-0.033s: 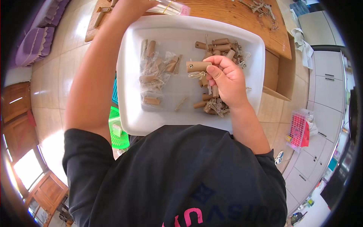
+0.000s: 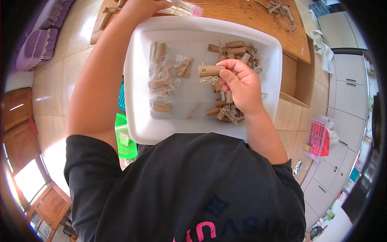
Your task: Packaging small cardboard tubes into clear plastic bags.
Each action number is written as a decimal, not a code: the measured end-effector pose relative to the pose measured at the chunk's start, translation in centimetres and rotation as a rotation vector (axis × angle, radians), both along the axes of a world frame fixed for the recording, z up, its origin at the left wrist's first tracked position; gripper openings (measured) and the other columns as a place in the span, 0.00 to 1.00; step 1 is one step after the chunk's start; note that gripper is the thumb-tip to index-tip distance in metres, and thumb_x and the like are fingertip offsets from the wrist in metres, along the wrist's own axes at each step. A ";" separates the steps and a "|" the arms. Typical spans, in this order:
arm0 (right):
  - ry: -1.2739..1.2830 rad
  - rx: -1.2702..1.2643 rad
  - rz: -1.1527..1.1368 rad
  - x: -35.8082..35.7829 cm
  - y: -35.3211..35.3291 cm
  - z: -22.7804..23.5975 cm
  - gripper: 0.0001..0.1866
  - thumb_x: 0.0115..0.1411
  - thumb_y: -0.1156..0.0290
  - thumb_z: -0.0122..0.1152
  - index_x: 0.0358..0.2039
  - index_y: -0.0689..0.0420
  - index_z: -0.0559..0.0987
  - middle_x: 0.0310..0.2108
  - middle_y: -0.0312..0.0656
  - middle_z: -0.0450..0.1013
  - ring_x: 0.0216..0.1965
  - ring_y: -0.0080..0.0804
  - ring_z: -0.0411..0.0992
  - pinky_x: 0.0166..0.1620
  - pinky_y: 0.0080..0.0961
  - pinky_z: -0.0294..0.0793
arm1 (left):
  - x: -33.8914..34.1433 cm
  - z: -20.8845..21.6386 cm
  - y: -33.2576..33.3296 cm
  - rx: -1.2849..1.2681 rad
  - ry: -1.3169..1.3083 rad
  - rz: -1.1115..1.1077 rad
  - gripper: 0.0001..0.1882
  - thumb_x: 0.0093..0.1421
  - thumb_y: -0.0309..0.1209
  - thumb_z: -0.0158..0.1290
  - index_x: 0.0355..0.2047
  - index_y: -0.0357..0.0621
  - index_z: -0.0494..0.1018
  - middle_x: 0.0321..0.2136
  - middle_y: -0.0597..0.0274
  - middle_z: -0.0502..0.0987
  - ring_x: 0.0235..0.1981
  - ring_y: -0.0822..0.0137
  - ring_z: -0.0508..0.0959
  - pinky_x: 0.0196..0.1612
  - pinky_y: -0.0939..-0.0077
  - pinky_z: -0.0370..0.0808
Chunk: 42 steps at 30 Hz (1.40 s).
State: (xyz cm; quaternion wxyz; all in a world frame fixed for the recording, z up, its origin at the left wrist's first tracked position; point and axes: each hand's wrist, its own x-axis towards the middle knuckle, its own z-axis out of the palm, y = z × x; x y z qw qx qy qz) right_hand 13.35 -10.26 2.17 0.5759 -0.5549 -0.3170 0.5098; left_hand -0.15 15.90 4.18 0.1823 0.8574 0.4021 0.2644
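Hands well apart, the right hand (image 2: 244, 86) pinches a brown tube (image 2: 210, 71) between thumb and fingers near the middle of the frame, level above the white tub (image 2: 137, 101), while the left hand (image 2: 142, 9) lies at the upper edge, left of centre, by a clear packet of pale sticks (image 2: 183, 8), its grip there impossible to tell. Inside the tub, plastic-wrapped tubes (image 2: 162, 107) lie left of centre and a pile of tubes (image 2: 237, 51) lies right of centre, with the wooden table (image 2: 258, 14) stretching across the top.
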 end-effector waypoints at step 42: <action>-0.451 0.404 -0.326 0.4 -0.6 -0.3 0.09 0.56 0.77 0.57 0.39 0.63 0.73 0.27 0.34 0.70 0.27 0.17 0.66 0.31 0.12 0.66 | -3.7 0.8 -14.5 -1.003 -0.349 0.034 0.09 0.52 0.32 0.59 0.24 0.39 0.72 0.17 0.65 0.74 0.16 0.78 0.72 0.20 0.86 0.69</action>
